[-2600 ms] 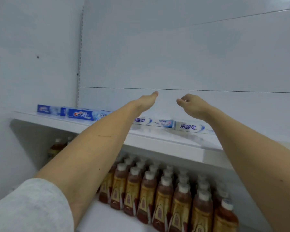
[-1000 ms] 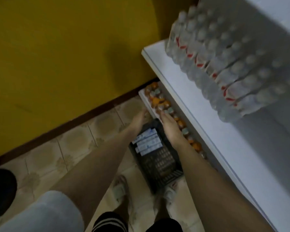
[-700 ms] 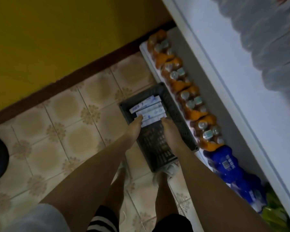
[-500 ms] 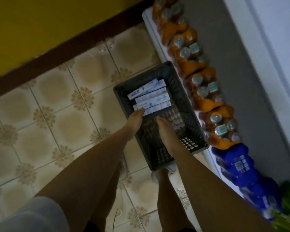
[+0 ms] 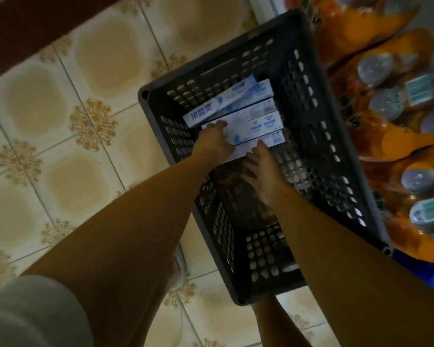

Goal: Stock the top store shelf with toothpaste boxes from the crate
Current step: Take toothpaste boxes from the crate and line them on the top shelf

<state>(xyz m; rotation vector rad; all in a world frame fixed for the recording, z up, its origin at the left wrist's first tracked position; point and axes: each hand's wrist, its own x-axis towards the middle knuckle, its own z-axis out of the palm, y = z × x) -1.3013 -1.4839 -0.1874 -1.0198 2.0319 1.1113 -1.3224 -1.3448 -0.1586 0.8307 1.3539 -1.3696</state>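
Both hands have dropped deeper into the dark crate (image 5: 318, 136) since half a second ago. Left hand (image 5: 214, 144) and right hand (image 5: 263, 166) lie spread, fingers loose, on the toothpaste boxes (image 5: 251, 121) stacked at its far end, gripping nothing. Orange bottles (image 5: 391, 101) crowd the crate's right wall; patterned floor tiles (image 5: 60, 121) spread left.

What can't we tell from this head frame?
- Grip: left hand and right hand lie on the toothpaste boxes; fingers cover the contact, so closure is unclear.
- Box count: stacked boxes hide any beneath.
- Small print on the boxes: dim, too small.
- Crate near corner: behind the right forearm.
- Top shelf: out of frame.
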